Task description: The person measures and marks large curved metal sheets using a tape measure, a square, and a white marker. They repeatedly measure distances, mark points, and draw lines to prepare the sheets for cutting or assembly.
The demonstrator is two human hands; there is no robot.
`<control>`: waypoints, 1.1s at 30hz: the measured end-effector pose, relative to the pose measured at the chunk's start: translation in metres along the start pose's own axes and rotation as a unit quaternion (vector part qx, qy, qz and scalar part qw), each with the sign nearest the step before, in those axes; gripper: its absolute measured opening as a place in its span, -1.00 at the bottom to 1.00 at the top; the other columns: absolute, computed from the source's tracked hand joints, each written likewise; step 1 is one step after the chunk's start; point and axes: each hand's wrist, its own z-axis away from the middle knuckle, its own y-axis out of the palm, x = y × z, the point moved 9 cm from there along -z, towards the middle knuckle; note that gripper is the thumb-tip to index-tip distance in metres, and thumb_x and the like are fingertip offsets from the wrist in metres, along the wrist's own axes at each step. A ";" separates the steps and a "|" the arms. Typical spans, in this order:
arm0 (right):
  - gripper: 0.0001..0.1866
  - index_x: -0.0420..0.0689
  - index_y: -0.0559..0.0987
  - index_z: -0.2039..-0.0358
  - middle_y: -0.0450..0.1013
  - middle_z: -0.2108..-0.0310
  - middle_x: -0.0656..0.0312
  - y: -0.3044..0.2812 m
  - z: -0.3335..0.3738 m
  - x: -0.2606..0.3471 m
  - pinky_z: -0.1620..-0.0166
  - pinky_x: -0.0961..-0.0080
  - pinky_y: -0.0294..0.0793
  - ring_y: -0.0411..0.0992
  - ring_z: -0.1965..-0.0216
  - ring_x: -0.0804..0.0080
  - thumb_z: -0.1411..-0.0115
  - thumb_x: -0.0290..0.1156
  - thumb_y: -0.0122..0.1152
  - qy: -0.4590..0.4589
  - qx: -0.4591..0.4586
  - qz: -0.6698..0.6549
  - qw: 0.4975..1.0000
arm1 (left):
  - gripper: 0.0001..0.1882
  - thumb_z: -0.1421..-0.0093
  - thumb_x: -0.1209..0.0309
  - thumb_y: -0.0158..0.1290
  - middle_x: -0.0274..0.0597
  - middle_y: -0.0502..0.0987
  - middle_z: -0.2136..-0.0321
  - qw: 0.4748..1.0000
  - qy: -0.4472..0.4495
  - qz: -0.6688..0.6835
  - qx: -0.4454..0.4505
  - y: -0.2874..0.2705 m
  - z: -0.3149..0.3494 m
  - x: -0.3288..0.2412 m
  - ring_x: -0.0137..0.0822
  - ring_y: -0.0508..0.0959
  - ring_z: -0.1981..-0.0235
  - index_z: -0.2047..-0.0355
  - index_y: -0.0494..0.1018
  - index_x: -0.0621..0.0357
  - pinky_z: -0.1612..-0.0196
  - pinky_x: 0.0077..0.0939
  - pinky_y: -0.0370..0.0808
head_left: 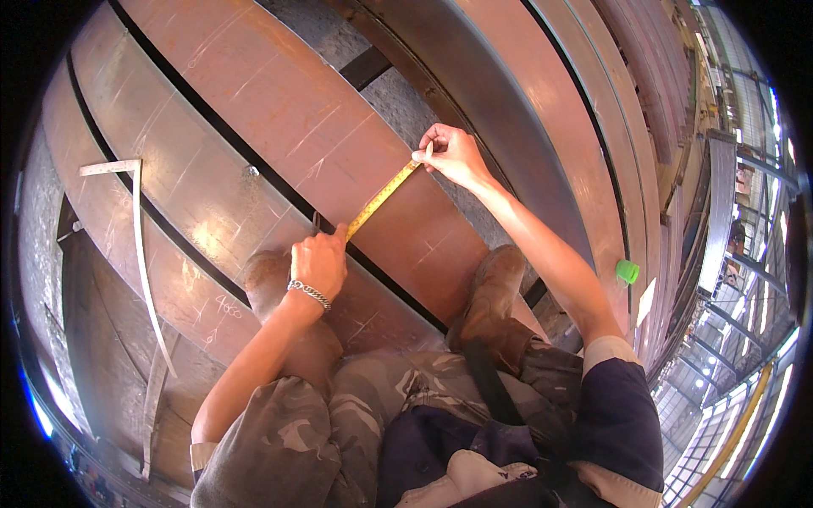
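Note:
A yellow tape measure (pixel 383 198) is stretched across a reddish-brown steel beam (pixel 389 254) between my two hands. My left hand (pixel 319 262), with a chain bracelet at the wrist, is closed on the tape's lower-left end beside the black gap. At the upper-right end, near the beam's far edge, my right hand (pixel 455 157) pinches the tape. A small pale stick, perhaps chalk, (pixel 429 149) juts up from the same fingers. Whether a tape case lies inside either hand is hidden. Thin marks are drawn across the steel around the tape.
A metal carpenter's square (pixel 138 233) lies over the beams at left. A small green plastic piece (pixel 627 271) rests on a beam at right. My boots (pixel 494 292) stand on the steel. Dark gaps part the beams, and more long steel pieces (pixel 648 76) are stacked at upper right.

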 end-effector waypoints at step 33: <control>-0.81 -0.22 0.54 0.26 0.54 0.52 0.16 0.085 0.013 0.066 0.47 0.42 0.48 0.52 0.57 0.45 -0.35 -0.33 0.16 -0.137 0.291 0.113 0.940 | -0.68 -0.04 0.42 0.27 -0.05 0.62 0.35 1.000 0.013 -0.013 0.021 0.004 -0.004 0.004 -0.04 0.68 0.31 0.18 0.51 0.15 0.25 -0.12 0.60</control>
